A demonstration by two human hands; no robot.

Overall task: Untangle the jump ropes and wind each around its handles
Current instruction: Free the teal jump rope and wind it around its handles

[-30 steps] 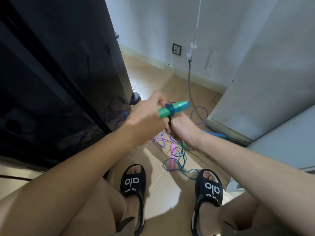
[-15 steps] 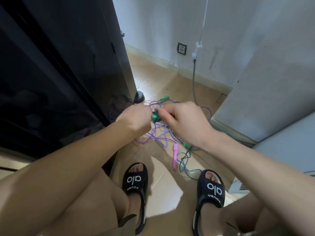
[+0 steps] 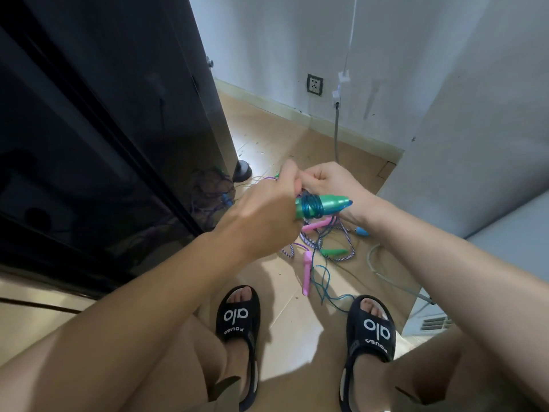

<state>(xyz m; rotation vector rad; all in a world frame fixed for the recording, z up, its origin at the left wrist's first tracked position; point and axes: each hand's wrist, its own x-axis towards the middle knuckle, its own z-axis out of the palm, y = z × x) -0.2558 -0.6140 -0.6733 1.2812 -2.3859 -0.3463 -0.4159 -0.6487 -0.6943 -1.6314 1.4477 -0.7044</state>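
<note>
Two hands meet over the tangle, and the next turn of cord depends on how they sit around the green tapered plastic handle (image 3: pixel 323 206). The left hand (image 3: pixel 264 215) is curled round the handle's butt end; its long axis runs roughly level, left to right, with the pointed tip free toward the right. Several loops of thin blue cord (image 3: pixel 312 207) already ring the shaft just beside the left fist. The right hand (image 3: pixel 329 181) sits just behind the handle, fingers curled, apparently pinching the cord, though the pinch itself is hidden. That hand is the nearer one to the free tip, so I judge it will carry the cord around.

The rest of the blue cord trails down to the tan tile floor (image 3: pixel 285 310), crossing a purple-and-white braided rope (image 3: pixel 349 246) and two pink plastic handles (image 3: pixel 307 273). A glossy black cabinet (image 3: pixel 118 129) crowds the left; open room lies right and forward.
</note>
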